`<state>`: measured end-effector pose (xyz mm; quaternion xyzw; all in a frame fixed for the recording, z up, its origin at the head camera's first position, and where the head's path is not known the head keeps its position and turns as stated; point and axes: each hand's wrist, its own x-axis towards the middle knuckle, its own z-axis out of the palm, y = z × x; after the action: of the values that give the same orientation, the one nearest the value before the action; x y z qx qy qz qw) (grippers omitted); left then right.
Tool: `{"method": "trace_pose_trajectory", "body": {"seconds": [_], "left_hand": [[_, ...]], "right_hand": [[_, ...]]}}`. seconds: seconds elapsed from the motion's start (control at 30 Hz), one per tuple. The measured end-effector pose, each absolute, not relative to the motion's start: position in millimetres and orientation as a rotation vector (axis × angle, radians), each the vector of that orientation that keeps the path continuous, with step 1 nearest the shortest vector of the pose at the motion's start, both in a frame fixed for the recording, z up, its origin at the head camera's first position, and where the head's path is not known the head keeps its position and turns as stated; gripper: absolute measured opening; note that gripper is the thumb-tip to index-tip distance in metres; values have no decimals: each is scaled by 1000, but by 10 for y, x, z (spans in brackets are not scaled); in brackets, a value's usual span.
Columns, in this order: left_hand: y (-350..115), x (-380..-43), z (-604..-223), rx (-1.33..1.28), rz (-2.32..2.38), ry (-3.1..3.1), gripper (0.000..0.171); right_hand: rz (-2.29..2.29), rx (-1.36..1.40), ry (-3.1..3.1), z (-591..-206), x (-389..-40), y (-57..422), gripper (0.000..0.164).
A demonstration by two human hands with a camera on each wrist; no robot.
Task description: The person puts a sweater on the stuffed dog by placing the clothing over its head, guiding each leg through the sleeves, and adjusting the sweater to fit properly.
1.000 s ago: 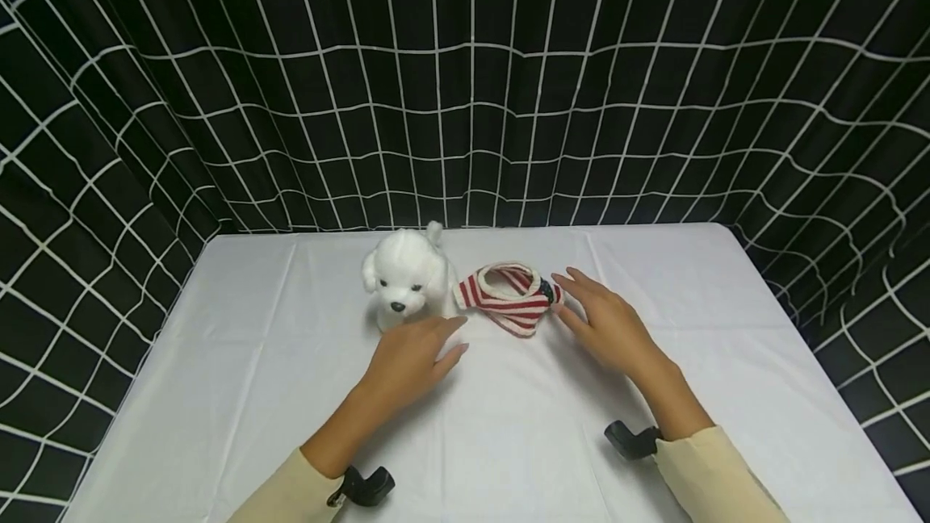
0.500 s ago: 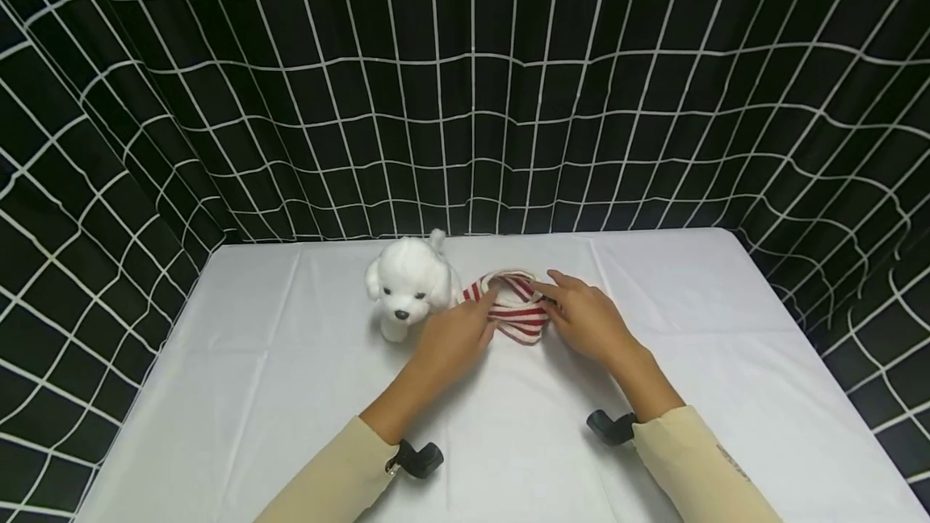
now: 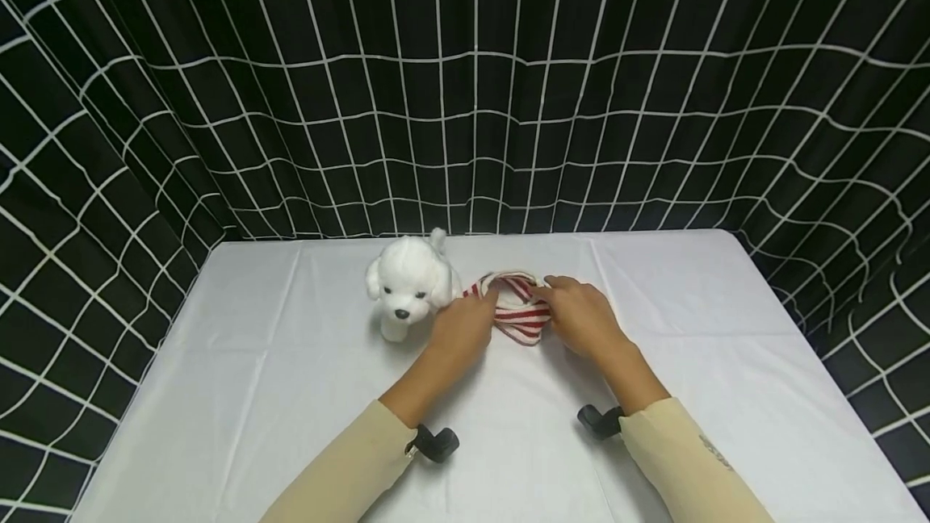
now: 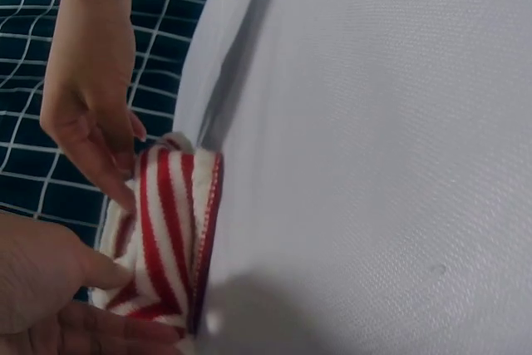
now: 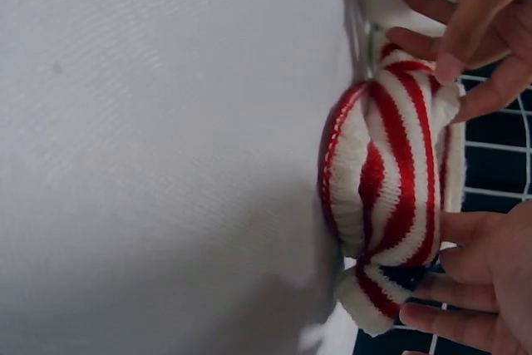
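A small red-and-white striped knit sweater [image 3: 521,321] lies on the table between both hands, its round cream-edged neck opening facing up. My left hand [image 3: 461,332] holds its left side, with a digit inside the opening. On the other side my right hand [image 3: 584,320] pinches the right part of the neck edge. A navy patch on the sweater [image 5: 407,205] shows by the right fingers in the right wrist view. A white plush dog [image 3: 408,277] stands just left of the sweater, facing forward, one side partly behind the left hand.
A white cloth [image 3: 305,410] covers the table. Black curtain with a white grid [image 3: 465,87] hangs behind and at both sides. Each wrist carries a black camera mount, such as the left mount [image 3: 437,444], close over the cloth.
My left hand has moved right and forward from in front of the dog onto the sweater. The right hand has shifted slightly left, from the sweater's outer side onto its neck edge.
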<state>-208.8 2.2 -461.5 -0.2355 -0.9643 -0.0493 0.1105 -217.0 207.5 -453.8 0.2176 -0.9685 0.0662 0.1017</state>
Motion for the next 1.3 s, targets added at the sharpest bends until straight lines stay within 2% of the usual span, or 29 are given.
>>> {"method": "trace_pose_trajectory", "body": {"seconds": [0.17,0.4,0.57,0.67,0.83,1.07,1.3], "left_hand": [[9,-2101,-4657,-698,-123,-2786,17],[-38,-2105,-4655,-660,-181,-2782,22],[-42,-2102,-4654,-703,-206,-2719,12],[-51,-2092,-4657,-734,-221,-2666,6],[-107,-2024,-4589,-772,-279,-2583,8],[-277,-1779,-4286,-806,-644,-2533,5],[-433,-1560,-3995,-779,-738,-2439,6]], "right_hand": [[258,615,-2829,-4576,-2139,2073,15],[342,560,-2809,-4605,-2066,2136,6],[400,526,-2873,-4574,-2032,2172,12],[440,507,-2879,-4539,-2002,2184,10],[494,496,-2795,-4438,-1938,2163,8],[533,516,-2627,-4196,-1775,2063,11],[544,545,-2473,-3919,-1613,1911,13]]}}
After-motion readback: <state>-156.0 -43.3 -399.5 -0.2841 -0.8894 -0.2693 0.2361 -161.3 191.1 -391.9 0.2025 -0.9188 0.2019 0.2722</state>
